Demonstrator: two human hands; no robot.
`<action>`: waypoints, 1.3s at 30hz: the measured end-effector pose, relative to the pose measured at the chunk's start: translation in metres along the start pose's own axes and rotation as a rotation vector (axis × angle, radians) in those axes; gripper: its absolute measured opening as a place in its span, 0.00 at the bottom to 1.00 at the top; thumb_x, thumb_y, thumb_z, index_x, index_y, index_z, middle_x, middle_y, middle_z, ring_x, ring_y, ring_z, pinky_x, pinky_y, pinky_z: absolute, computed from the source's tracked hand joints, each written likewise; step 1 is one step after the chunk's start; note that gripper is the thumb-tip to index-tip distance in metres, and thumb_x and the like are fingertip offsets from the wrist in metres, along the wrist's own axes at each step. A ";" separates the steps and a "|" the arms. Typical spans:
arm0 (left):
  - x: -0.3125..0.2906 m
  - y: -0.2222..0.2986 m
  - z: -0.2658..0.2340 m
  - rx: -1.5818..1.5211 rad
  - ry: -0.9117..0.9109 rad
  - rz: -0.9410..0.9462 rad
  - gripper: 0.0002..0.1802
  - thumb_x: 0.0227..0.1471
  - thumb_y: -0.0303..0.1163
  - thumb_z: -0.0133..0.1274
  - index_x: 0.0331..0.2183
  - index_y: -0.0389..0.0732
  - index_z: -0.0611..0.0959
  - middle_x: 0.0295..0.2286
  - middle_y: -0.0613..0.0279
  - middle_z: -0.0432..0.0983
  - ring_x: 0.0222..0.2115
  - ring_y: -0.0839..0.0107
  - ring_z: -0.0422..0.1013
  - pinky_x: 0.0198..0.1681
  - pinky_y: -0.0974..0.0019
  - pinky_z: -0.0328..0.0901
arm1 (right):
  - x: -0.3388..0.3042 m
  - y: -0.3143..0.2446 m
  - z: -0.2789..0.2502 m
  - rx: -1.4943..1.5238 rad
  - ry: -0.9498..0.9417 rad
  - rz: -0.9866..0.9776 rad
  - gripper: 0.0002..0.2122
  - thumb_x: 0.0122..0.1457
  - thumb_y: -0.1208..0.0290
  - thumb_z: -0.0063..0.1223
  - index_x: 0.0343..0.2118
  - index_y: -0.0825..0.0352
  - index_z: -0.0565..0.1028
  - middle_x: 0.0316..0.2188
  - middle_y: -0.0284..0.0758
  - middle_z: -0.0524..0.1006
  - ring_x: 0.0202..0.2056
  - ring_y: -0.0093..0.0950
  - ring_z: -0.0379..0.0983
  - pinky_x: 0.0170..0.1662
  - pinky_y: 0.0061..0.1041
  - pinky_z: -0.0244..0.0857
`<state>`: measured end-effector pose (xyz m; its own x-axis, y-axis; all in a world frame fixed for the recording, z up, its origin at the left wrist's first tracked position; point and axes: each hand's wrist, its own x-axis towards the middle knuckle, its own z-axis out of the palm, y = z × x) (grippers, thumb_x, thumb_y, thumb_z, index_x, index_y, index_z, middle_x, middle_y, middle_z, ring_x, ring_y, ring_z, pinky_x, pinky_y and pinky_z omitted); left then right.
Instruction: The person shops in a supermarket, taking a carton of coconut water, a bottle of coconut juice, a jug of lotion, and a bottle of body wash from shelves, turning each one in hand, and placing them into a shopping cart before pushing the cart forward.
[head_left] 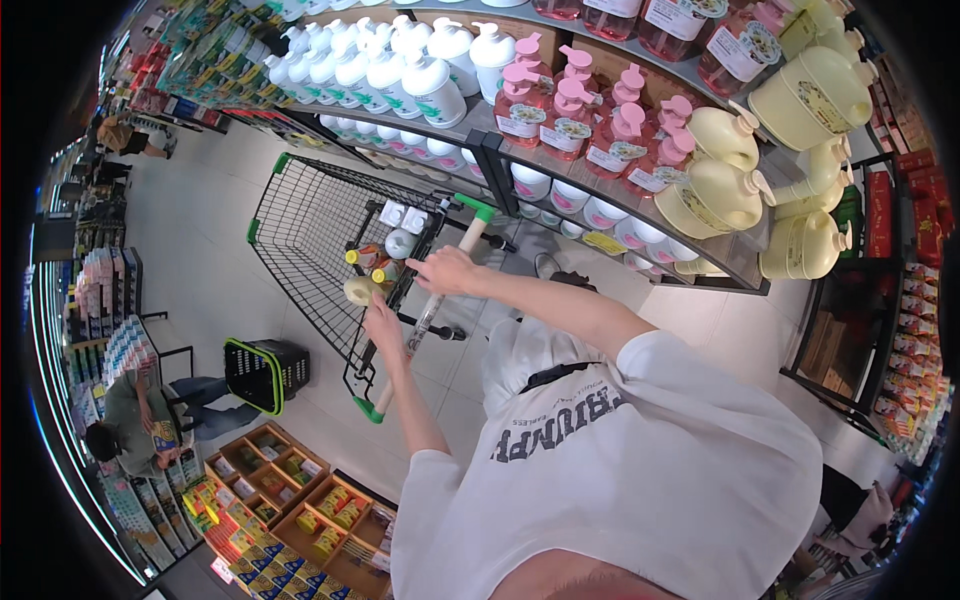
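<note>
A shopping cart with black wire sides and green corners stands in front of me. Its pale push bar runs between green ends, close to both hands. Over the cart's near end, my left hand has its fingers closed on a cream-coloured rounded bottle. My right hand is above the bar, a finger stretched toward the goods; the undersides of its fingers are hidden. Near the hands are bottles with yellow caps, a pale round container and white boxes.
Shelves beyond the cart hold white pump bottles, pink pump bottles and large cream jugs. A black basket with a green rim is on the floor at left, beside a person. A wooden display is nearer.
</note>
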<state>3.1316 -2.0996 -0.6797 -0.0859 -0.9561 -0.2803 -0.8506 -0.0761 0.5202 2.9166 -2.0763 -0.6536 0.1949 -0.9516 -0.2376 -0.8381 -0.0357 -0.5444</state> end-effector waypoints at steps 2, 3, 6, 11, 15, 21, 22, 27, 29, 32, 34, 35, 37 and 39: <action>0.006 0.043 0.000 -0.247 0.097 0.074 0.27 0.69 0.47 0.39 0.44 0.34 0.84 0.37 0.36 0.80 0.42 0.39 0.74 0.44 0.47 0.67 | -0.005 0.013 -0.004 0.038 0.026 -0.021 0.20 0.61 0.63 0.50 0.55 0.63 0.74 0.30 0.45 0.81 0.36 0.44 0.80 0.43 0.43 0.73; 0.010 0.048 0.004 -0.204 0.106 0.060 0.28 0.68 0.49 0.40 0.44 0.35 0.84 0.36 0.36 0.80 0.41 0.39 0.74 0.44 0.47 0.67 | -0.009 0.019 0.001 0.162 0.108 -0.172 0.18 0.61 0.64 0.51 0.52 0.65 0.75 0.33 0.44 0.81 0.39 0.43 0.79 0.46 0.41 0.72; 0.022 0.080 0.013 0.195 0.095 -0.008 0.32 0.64 0.59 0.41 0.42 0.41 0.87 0.31 0.41 0.81 0.37 0.41 0.75 0.48 0.43 0.64 | -0.038 0.037 -0.017 0.427 0.085 -0.346 0.17 0.62 0.65 0.53 0.50 0.69 0.76 0.43 0.43 0.79 0.48 0.40 0.76 0.52 0.37 0.69; 0.052 0.100 0.044 0.141 0.004 0.127 0.34 0.63 0.60 0.43 0.46 0.40 0.86 0.50 0.35 0.73 0.54 0.43 0.67 0.61 0.44 0.56 | -0.130 0.092 -0.091 0.642 -0.054 -0.030 0.17 0.61 0.61 0.55 0.47 0.68 0.78 0.36 0.43 0.84 0.37 0.41 0.81 0.44 0.36 0.73; 0.050 0.151 0.076 0.141 0.067 0.146 0.34 0.64 0.60 0.42 0.51 0.41 0.83 0.62 0.31 0.55 0.66 0.41 0.50 0.66 0.48 0.53 | -0.176 0.127 -0.144 0.513 0.181 0.265 0.17 0.64 0.60 0.52 0.48 0.68 0.79 0.38 0.44 0.83 0.38 0.40 0.81 0.44 0.35 0.73; 0.067 0.172 0.063 0.212 -0.100 0.260 0.33 0.64 0.60 0.42 0.46 0.40 0.82 0.41 0.36 0.75 0.46 0.46 0.73 0.49 0.45 0.65 | -0.224 0.091 -0.266 0.655 0.417 0.284 0.13 0.62 0.63 0.58 0.42 0.69 0.80 0.33 0.40 0.82 0.33 0.32 0.79 0.37 0.30 0.72; 0.075 0.177 0.059 0.174 -0.394 0.158 0.33 0.64 0.61 0.41 0.46 0.39 0.81 0.31 0.40 0.80 0.39 0.47 0.78 0.45 0.45 0.67 | -0.229 0.085 -0.279 0.647 0.428 0.295 0.13 0.62 0.63 0.58 0.42 0.69 0.80 0.33 0.40 0.82 0.33 0.32 0.79 0.37 0.30 0.72; 0.095 0.173 0.061 0.183 -0.577 0.218 0.36 0.64 0.61 0.39 0.42 0.32 0.75 0.21 0.44 0.78 0.27 0.45 0.78 0.35 0.43 0.68 | -0.229 0.078 -0.288 0.450 0.870 0.675 0.16 0.57 0.69 0.64 0.48 0.64 0.77 0.38 0.37 0.80 0.30 0.29 0.76 0.36 0.29 0.71; 0.092 0.168 0.067 0.232 -0.495 0.324 0.36 0.64 0.62 0.39 0.42 0.32 0.75 0.21 0.43 0.78 0.28 0.44 0.78 0.35 0.43 0.68 | -0.220 0.080 -0.284 0.268 0.961 0.719 0.21 0.56 0.69 0.65 0.53 0.62 0.75 0.43 0.38 0.80 0.30 0.29 0.76 0.37 0.29 0.72; 0.090 0.181 0.065 0.275 -0.453 0.415 0.37 0.64 0.62 0.39 0.42 0.31 0.74 0.23 0.40 0.78 0.30 0.40 0.77 0.36 0.41 0.67 | -0.205 0.082 -0.275 0.282 0.941 0.798 0.30 0.54 0.69 0.65 0.61 0.63 0.68 0.53 0.42 0.75 0.36 0.35 0.78 0.42 0.33 0.72; 0.092 0.191 0.058 0.157 -0.647 0.190 0.38 0.64 0.63 0.39 0.43 0.31 0.73 0.25 0.39 0.78 0.32 0.39 0.77 0.38 0.40 0.67 | -0.190 0.089 -0.266 0.106 0.920 0.794 0.32 0.52 0.71 0.66 0.61 0.68 0.66 0.56 0.46 0.72 0.44 0.44 0.77 0.47 0.39 0.71; 0.095 0.188 0.060 0.143 -0.662 0.241 0.39 0.64 0.64 0.39 0.43 0.30 0.73 0.27 0.38 0.79 0.32 0.38 0.77 0.37 0.40 0.68 | -0.183 0.092 -0.263 0.107 0.922 0.807 0.32 0.52 0.71 0.66 0.61 0.68 0.66 0.56 0.46 0.72 0.44 0.44 0.77 0.47 0.39 0.71; 0.098 0.187 0.064 0.116 -0.685 0.296 0.38 0.64 0.63 0.39 0.43 0.30 0.73 0.26 0.38 0.79 0.32 0.38 0.77 0.37 0.41 0.68 | -0.172 0.098 -0.255 -0.022 0.980 0.883 0.36 0.49 0.72 0.69 0.62 0.68 0.66 0.56 0.45 0.72 0.36 0.37 0.77 0.41 0.32 0.73; 0.087 0.208 0.041 0.145 -0.682 0.395 0.34 0.64 0.58 0.44 0.45 0.31 0.74 0.31 0.38 0.79 0.35 0.38 0.77 0.39 0.43 0.69 | -0.164 0.107 -0.247 -0.073 0.991 0.889 0.35 0.49 0.72 0.68 0.62 0.69 0.66 0.56 0.46 0.73 0.37 0.39 0.77 0.42 0.33 0.73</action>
<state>2.9256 -2.1872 -0.6291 -0.6529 -0.5170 -0.5535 -0.7463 0.3142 0.5868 2.6694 -2.0000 -0.4739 -0.8529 -0.4775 0.2113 -0.5179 0.7220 -0.4588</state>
